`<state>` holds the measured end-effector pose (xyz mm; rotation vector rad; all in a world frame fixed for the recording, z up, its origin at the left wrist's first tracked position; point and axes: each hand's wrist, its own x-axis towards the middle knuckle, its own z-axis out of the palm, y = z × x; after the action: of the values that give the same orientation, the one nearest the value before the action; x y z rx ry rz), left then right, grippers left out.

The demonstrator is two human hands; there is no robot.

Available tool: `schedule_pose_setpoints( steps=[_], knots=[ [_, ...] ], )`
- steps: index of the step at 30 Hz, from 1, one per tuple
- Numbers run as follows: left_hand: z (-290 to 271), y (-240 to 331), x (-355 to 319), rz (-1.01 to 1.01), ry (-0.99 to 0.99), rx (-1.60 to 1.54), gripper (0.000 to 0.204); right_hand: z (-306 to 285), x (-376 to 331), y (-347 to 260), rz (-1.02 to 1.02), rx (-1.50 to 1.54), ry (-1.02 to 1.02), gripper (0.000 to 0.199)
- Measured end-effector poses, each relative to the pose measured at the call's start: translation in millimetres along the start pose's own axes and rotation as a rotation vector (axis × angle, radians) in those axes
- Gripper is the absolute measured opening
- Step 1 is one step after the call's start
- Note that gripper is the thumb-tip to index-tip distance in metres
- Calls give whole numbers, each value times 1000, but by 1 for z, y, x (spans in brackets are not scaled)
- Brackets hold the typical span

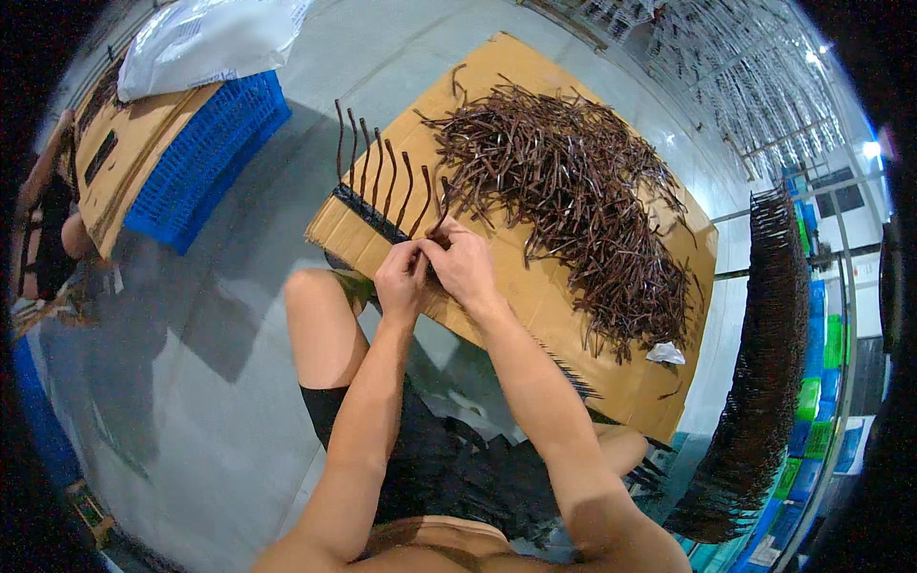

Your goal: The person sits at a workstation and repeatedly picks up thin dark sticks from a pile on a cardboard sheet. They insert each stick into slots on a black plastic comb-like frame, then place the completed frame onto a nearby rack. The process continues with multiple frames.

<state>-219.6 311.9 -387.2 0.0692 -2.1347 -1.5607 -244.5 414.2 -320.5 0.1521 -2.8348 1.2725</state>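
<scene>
A black bar (368,212) lies along the near left edge of a cardboard-topped surface. Several slim, dark brown curved pieces, shaped like eyeglass arms (389,177), rise from it in a spaced row. My right hand (465,267) is closed at the bar's right part, gripping the lower end of another brown eyeglass arm (443,201). My left hand (401,274) is pinched beside it, fingertips touching the right hand's; what lies between its fingers is hidden. Beyond my hands spreads a large heap of loose brown eyeglass arms (564,181).
The cardboard sheet (382,134) carries the heap and a crumpled white scrap (666,353). At left stands a blue crate (205,158) with cardboard and a white bag (210,43). A tall rack packed with dark pieces (750,382) stands close on the right. Another person (72,234) is at far left.
</scene>
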Motion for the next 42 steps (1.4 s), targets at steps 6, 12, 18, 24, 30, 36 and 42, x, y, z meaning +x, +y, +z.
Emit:
schedule_pose_setpoints(
  steps=[6,12,18,24,30,36,42],
  knots=[
    [-2,5,0,-51,-19,101,17,-1,5,13,1,188,-181,21],
    [-15,42,-7,-212,-63,113,18,-22,61,25,168,15,-150,26],
    [-9,38,-9,31,-105,166,18,8,71,32,-42,-472,-156,31],
    [-10,34,-5,2,-143,215,18,-22,45,34,318,-89,-220,20],
    [-7,23,-8,-42,-101,94,11,-34,-9,12,351,605,-98,19],
    [3,11,-9,160,-16,122,9,-9,-30,16,153,492,170,21],
    [7,3,-9,180,-12,66,9,-11,-28,13,167,493,179,18]
  ],
)
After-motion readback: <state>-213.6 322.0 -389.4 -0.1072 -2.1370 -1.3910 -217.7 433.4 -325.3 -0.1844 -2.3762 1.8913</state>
